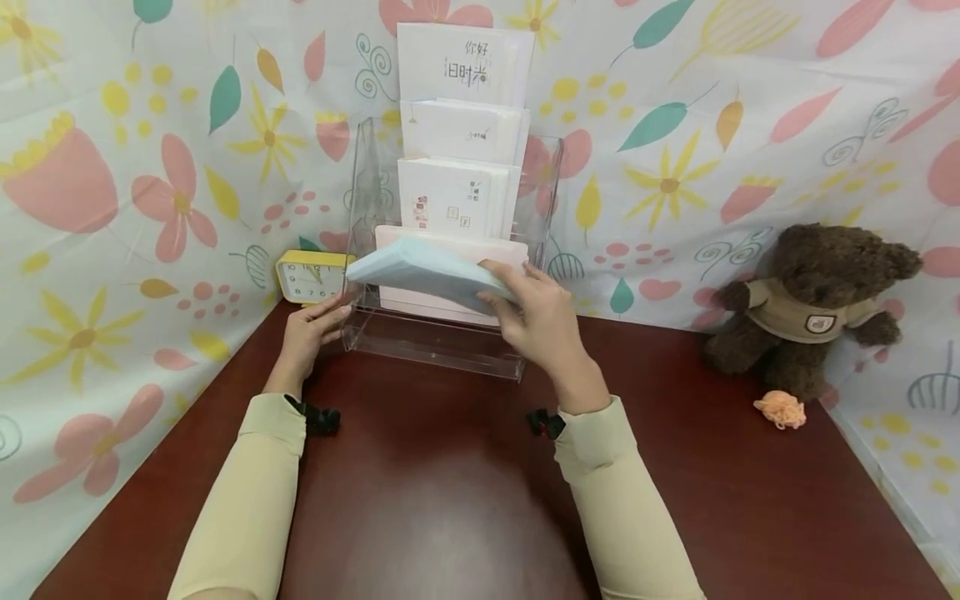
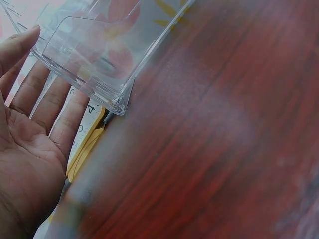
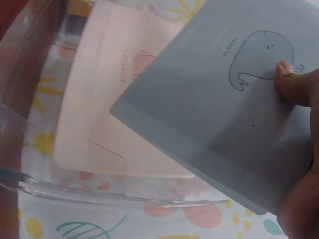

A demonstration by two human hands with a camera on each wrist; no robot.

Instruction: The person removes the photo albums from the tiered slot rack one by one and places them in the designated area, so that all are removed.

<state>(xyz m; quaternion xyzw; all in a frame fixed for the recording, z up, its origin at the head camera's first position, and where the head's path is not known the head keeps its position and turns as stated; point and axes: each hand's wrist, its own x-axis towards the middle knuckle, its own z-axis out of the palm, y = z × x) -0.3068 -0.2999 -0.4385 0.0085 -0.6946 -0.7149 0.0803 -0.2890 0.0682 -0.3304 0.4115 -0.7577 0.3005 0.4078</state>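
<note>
My right hand [image 1: 543, 325] pinches a light-blue notebook [image 1: 427, 267] at its right end, thumb on the cover. A whale line drawing shows on that cover in the right wrist view. The notebook is tilted in front of a pink notebook [image 1: 491, 247], which stands in the lowest tier of a clear acrylic rack [image 1: 435, 348]. At the rack's lower left side is my left hand [image 1: 309, 333], its fingers extended along the clear wall. In the left wrist view its palm [image 2: 30, 149] faces the camera and holds nothing.
White notebooks [image 1: 465, 71] stand in the rack's upper tiers. A yellow alarm clock [image 1: 311, 279] sits beside the rack on the left. On the right are a brown teddy bear [image 1: 810, 292] and a peach yarn bundle [image 1: 780, 409]. Floral cloth [image 1: 645, 250] hangs behind the table.
</note>
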